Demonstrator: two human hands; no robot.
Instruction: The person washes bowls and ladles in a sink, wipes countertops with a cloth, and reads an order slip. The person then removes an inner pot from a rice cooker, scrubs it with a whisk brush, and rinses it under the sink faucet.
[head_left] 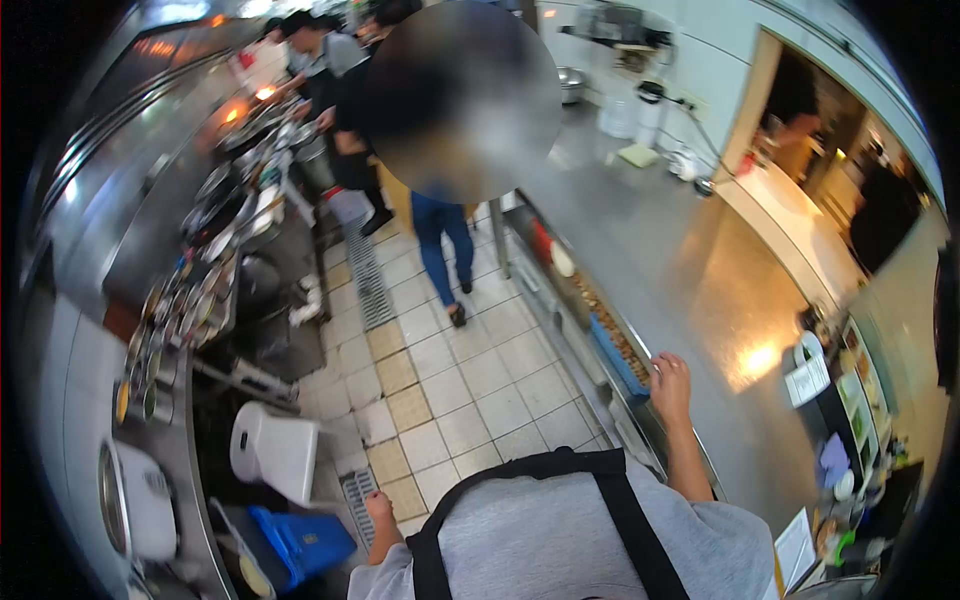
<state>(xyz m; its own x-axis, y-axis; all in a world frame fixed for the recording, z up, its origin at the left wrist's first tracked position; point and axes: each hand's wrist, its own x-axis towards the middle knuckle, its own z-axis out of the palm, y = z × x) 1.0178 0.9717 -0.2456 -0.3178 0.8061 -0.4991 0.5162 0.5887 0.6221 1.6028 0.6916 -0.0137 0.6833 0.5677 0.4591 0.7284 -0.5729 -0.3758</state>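
My right hand is at the front edge of the steel counter, its fingers loosely bent and partly apart, with nothing seen in them. Whether it touches the edge I cannot tell. Close by, below that edge, is a blue container beside small brown pieces too small to name. On the other side of my body, my left hand hangs low over the floor drain grate. Its fingers are curled closed, and nothing shows in them.
A person in blue jeans is in the tiled aisle. Further back a co-worker stands by the stoves with flames. On the left are a white stool, a blue bin and a shelf of pots. A serving window opens at right.
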